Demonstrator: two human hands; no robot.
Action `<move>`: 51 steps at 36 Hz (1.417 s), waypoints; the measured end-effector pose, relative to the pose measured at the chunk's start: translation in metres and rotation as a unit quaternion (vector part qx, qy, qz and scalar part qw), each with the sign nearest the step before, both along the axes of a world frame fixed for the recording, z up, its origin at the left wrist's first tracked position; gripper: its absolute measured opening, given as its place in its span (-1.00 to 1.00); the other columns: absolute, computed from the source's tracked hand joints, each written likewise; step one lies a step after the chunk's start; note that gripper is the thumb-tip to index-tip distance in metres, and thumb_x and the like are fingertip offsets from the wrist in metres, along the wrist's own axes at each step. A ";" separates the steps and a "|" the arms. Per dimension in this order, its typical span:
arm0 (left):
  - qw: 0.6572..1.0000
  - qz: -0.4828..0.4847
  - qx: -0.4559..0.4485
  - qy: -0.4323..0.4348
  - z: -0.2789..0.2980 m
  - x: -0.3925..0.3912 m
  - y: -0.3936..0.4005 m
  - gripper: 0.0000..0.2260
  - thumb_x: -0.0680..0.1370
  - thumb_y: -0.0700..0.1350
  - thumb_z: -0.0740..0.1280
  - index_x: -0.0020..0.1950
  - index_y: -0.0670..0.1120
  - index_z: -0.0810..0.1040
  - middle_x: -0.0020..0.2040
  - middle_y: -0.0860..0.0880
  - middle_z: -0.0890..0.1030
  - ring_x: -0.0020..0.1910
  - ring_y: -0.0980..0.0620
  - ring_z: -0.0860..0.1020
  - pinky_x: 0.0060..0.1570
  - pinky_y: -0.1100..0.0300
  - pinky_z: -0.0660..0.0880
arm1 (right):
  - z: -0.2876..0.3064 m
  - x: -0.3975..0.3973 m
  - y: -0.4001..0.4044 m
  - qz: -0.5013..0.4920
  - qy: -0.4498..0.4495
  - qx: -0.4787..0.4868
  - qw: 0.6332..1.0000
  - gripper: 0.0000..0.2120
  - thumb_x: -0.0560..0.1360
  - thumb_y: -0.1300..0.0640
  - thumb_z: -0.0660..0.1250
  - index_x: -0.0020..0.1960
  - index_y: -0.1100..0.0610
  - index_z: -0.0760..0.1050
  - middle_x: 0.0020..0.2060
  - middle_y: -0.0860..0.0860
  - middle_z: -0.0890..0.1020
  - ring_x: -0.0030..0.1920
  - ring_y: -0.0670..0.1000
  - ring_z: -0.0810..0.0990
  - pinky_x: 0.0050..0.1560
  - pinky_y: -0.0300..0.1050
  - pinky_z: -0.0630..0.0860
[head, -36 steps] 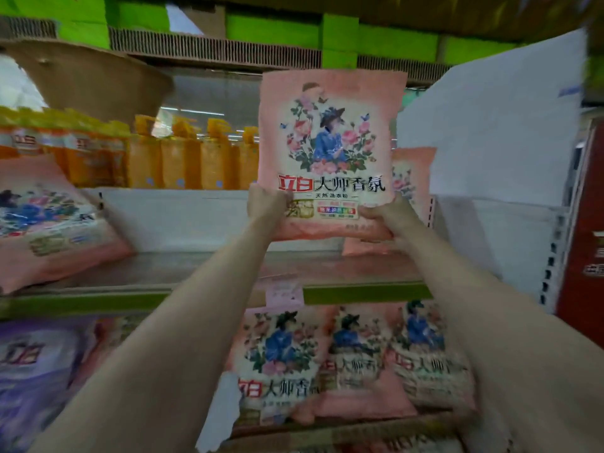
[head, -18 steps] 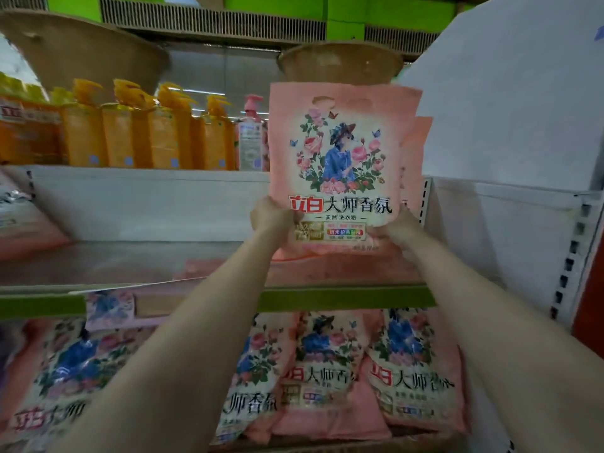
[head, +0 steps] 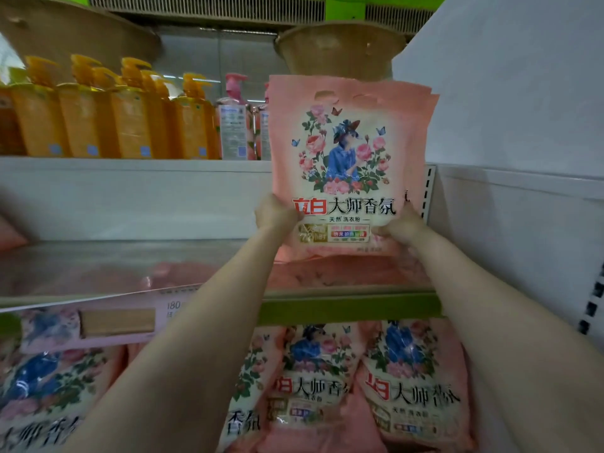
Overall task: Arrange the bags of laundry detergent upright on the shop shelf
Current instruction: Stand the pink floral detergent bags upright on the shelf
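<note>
A pink laundry detergent bag (head: 346,152) with a floral picture stands upright at the right end of the metal shelf (head: 130,269). My left hand (head: 274,212) grips its lower left edge and my right hand (head: 400,225) grips its lower right edge. Just behind it, another pink bag (head: 433,106) shows only its right edge. Its base appears to touch the shelf, though my hands hide part of it.
Orange pump bottles (head: 130,116) and a pink pump bottle (head: 233,122) line the ledge behind the shelf. Several more pink bags (head: 415,387) lean on the lower shelf. A white side panel (head: 523,207) closes the right. A pink bag corner (head: 9,235) shows at far left.
The bag in my hands has moved back and to the right, onto the shelf in front of the other upright bag. The view has shifted closer and to the right.
</note>
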State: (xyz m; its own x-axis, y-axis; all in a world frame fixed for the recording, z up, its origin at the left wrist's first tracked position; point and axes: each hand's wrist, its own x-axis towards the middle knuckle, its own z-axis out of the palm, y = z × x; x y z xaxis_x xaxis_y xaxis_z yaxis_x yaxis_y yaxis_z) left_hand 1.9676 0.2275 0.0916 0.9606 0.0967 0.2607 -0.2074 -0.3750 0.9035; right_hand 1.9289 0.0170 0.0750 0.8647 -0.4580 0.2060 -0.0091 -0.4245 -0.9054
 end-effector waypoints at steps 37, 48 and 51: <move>0.817 0.220 0.530 -0.066 0.035 -0.127 0.200 -0.40 0.48 0.14 0.32 0.40 -0.15 0.28 0.32 -0.19 0.41 0.32 -0.18 0.35 0.20 -0.02 0.37 | 0.057 -0.069 0.227 0.124 -0.034 -0.476 0.870 -0.34 0.47 -0.08 0.36 0.42 0.20 0.20 0.39 0.16 0.30 0.37 0.19 0.32 0.31 0.13 0.37; 0.822 0.306 0.480 0.003 0.035 -0.164 0.340 -0.31 0.46 0.06 0.33 0.47 -0.18 0.15 0.41 -0.21 0.32 0.39 -0.22 0.29 0.30 -0.12 0.32 | 0.052 -0.066 0.375 0.221 -0.096 -0.480 0.844 -0.41 0.47 -0.04 0.38 0.36 0.20 0.27 0.34 0.16 0.37 0.36 0.17 0.34 0.28 0.11 0.40; 0.819 0.315 0.479 0.016 0.035 -0.169 0.376 -0.38 0.51 0.08 0.28 0.47 -0.13 0.16 0.42 -0.20 0.31 0.41 -0.20 0.28 0.31 -0.11 0.28 | 0.052 -0.063 0.412 0.240 -0.107 -0.478 0.838 -0.43 0.46 -0.03 0.39 0.33 0.20 0.28 0.33 0.16 0.38 0.35 0.18 0.34 0.28 0.12 0.40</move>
